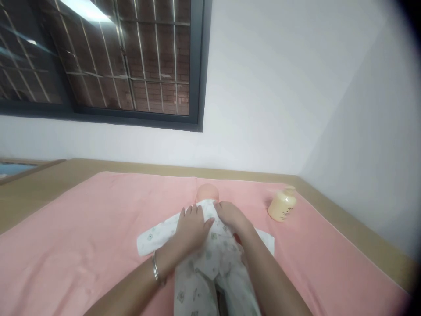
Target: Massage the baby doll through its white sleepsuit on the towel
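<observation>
A baby doll lies on its back, its smooth round head showing at the far end. A white baby romper with a small print covers its body. The sleeves spread out to both sides, and the legs run toward me. My left hand rests flat on the romper's upper left side, fingers stretched out and apart. At the opposite shoulder, near the neckline, my right hand has its fingers curled on the romper's edge. A small red patch shows beside my right wrist; what it is I cannot tell.
A pink sheet with some creases covers the tan padded surface. On the right stands a cream pump bottle. Behind are a white wall and a dark-framed window with bars.
</observation>
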The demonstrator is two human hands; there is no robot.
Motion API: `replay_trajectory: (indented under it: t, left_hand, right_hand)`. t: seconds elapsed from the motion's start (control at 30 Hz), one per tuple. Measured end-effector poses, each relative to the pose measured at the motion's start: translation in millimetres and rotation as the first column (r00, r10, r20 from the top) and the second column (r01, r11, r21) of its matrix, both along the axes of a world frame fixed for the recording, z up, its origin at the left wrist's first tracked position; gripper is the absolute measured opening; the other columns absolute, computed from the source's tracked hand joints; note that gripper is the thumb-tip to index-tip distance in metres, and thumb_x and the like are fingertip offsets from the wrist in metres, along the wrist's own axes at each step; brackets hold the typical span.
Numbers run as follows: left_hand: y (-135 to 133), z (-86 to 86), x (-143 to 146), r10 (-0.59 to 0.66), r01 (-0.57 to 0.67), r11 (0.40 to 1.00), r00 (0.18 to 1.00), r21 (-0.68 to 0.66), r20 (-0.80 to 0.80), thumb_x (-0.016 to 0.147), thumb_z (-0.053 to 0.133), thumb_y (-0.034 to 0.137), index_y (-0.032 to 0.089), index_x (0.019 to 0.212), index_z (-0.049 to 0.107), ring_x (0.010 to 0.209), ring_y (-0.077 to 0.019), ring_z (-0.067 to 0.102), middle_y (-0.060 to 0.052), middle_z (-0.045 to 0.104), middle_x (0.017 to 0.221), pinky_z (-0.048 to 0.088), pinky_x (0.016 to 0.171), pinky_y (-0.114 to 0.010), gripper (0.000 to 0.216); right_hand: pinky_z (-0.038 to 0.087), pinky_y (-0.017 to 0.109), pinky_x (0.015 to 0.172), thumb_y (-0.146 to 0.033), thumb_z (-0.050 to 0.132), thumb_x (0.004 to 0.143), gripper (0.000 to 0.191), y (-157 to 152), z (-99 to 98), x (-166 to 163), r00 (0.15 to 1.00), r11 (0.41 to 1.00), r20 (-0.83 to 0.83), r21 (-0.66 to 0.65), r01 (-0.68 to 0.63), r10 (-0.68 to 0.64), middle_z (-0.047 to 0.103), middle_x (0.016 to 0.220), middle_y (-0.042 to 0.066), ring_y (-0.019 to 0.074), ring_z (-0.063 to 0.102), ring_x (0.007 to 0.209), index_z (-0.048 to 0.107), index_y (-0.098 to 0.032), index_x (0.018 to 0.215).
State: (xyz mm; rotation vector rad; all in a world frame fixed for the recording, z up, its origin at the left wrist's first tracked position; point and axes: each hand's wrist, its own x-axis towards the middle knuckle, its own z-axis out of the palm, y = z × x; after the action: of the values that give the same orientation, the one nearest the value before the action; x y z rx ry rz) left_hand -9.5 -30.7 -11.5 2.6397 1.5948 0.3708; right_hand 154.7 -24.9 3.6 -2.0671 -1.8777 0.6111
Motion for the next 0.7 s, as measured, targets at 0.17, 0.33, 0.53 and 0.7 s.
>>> replay_trajectory:
  t: [0.17,0.33,0.53,0.7]
  left_hand:
    - [-13,4.4,2,-0.051,0.051,0.999,0.998,0.011,-0.041,0.094,0.024,0.052,0.009,0.116,0.057,0.118,-0.0332,0.050,-0.021,0.058,0.122,0.027,0.105,-0.051,0.058]
    - [13,-9.4,-5,0.070,-0.070,0.997,0.997,-0.018,0.019,0.095,0.020,0.053,0.012,0.116,0.058,0.119,-0.0332,0.050,-0.019,0.059,0.123,0.017,0.107,-0.060,0.060]
    - [9,-8.4,-4,0.102,-0.102,0.995,0.995,-0.014,-0.018,0.095,0.023,0.053,0.009,0.122,0.055,0.116,-0.0345,0.052,-0.020,0.059,0.123,0.016,0.107,-0.064,0.060]
    - [-26,3.4,3,0.019,-0.014,0.998,0.995,0.056,-0.095,0.096,0.024,0.049,0.003,0.129,0.049,0.120,-0.0379,0.048,-0.026,0.054,0.128,0.014,0.106,-0.065,0.062]
  right_hand:
    - [0.042,0.034,0.085,-0.050,0.018,0.097,0.066,-1,1.4,3,1.000,0.998,0.016,-0.061,0.002,-0.001,0.064,0.116,0.021,0.0275,0.062,0.101,0.065,-0.006,0.112]
    - [0.042,0.033,0.080,-0.043,0.021,0.097,0.056,-25,21.4,-14,0.984,0.994,0.144,0.016,-0.111,0.108,0.068,0.104,0.017,0.0251,0.063,0.092,0.068,-0.012,0.098]
    - [0.040,0.033,0.082,-0.042,0.017,0.098,0.060,-24,20.3,-18,0.987,0.994,0.130,0.047,-0.101,0.094,0.068,0.102,0.017,0.0249,0.063,0.092,0.068,-0.011,0.095]
    - [0.041,0.032,0.085,-0.050,0.018,0.097,0.064,-6,5.5,-2,0.998,0.998,-0.041,-0.015,-0.055,0.054,0.065,0.115,0.018,0.0251,0.061,0.101,0.065,-0.009,0.113]
